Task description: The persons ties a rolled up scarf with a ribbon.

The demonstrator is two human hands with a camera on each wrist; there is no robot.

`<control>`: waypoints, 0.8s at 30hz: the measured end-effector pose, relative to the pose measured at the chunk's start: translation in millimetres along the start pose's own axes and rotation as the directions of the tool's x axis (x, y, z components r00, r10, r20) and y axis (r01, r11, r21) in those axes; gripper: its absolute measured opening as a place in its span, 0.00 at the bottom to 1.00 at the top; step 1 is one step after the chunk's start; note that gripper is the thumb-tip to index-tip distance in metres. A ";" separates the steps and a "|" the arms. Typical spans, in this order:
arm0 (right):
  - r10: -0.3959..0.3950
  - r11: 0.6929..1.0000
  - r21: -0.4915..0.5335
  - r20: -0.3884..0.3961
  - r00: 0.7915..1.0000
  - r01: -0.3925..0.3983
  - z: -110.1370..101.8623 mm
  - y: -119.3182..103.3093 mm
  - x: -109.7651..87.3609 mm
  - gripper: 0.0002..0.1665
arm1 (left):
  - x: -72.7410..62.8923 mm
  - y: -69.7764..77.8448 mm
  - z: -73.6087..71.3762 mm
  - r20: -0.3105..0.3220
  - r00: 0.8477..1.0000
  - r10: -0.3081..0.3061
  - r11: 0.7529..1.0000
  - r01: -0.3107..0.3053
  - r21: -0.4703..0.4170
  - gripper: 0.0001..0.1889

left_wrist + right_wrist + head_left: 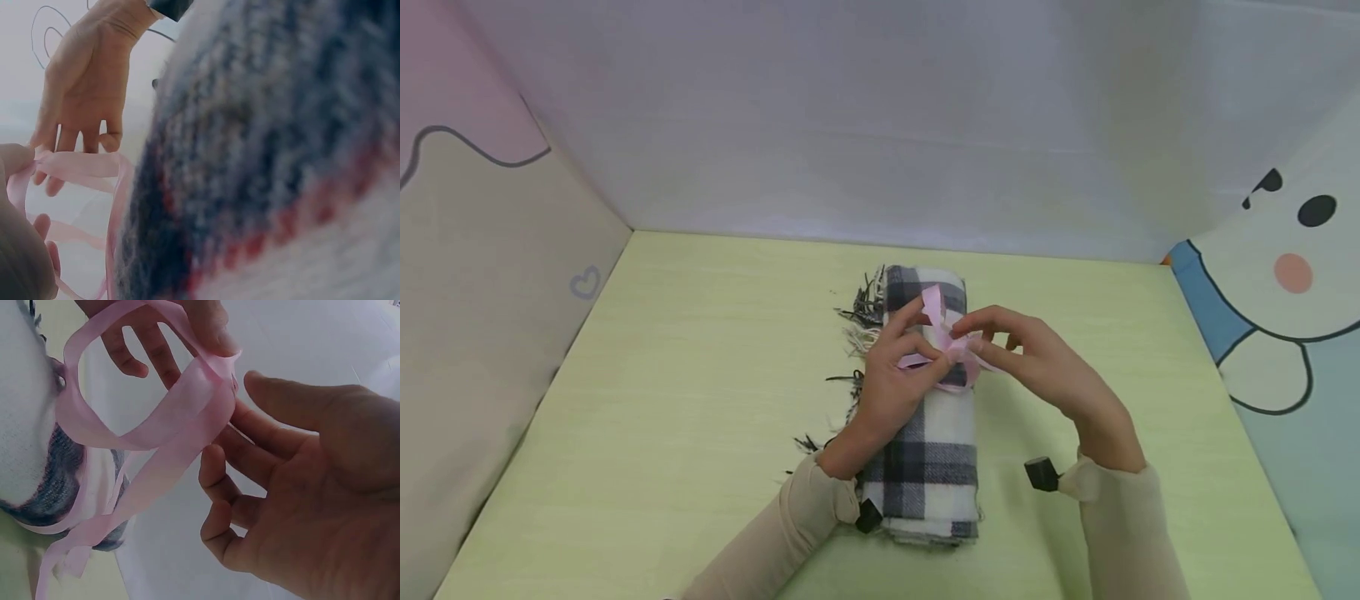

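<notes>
A folded plaid scarf (925,492), white and dark grey with fringe on its left side, lies lengthwise on the table. Pink ribbon (150,481) runs around it and rises in loops above the cloth. My left hand (898,371) pinches the gathered ribbon between thumb and finger, as the right wrist view also shows. Close on the right is my right hand (1037,358), its thumb apart from the fingers. In the right wrist view its index finger passes behind the ribbon, while the other fingers (215,469) bend loosely beside it. One ribbon tail hangs down past the scarf.
The pale yellow-green table (700,358) extends to both sides of the scarf. A white wall (880,125) stands behind it, and printed panels with cartoon shapes (1292,275) border the sides. Small black cameras (1041,473) sit at the cuffs.
</notes>
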State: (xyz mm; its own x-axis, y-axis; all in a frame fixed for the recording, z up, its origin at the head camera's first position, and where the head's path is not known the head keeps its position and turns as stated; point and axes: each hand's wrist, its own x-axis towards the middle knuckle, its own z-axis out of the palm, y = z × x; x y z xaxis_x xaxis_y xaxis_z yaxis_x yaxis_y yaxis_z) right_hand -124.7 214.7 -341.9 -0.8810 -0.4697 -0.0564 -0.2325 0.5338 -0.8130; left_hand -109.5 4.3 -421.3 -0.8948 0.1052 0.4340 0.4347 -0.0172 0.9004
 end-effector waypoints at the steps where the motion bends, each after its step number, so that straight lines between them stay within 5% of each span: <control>1: -0.013 1.000 0.008 0.015 1.000 0.013 0.2 0.6 1.7 0.15 | -0.1 -0.1 0.0 0.001 1.000 -0.001 1.000 0.001 0.002 0.08; 15: -0.043 0.999 -0.010 0.092 0.995 0.044 0.0 -4.9 11.9 0.05 | -0.8 -5.3 0.0 0.011 0.999 0.037 0.999 -0.037 0.013 0.09; 24: -0.134 0.968 -0.215 -0.021 0.991 0.127 6.5 -13.2 10.5 0.02 | -0.6 -8.8 1.1 -0.007 0.999 0.035 0.999 -0.035 0.014 0.07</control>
State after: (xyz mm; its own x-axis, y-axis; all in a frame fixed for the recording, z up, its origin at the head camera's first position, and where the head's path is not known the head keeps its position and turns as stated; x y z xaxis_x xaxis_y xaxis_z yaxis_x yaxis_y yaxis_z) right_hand -128.2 198.1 -335.5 -0.8504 -0.5220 0.0657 -0.4254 0.6087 -0.6697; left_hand -112.7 5.5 -429.5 -0.8797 0.0979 0.4654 0.4670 -0.0067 0.8842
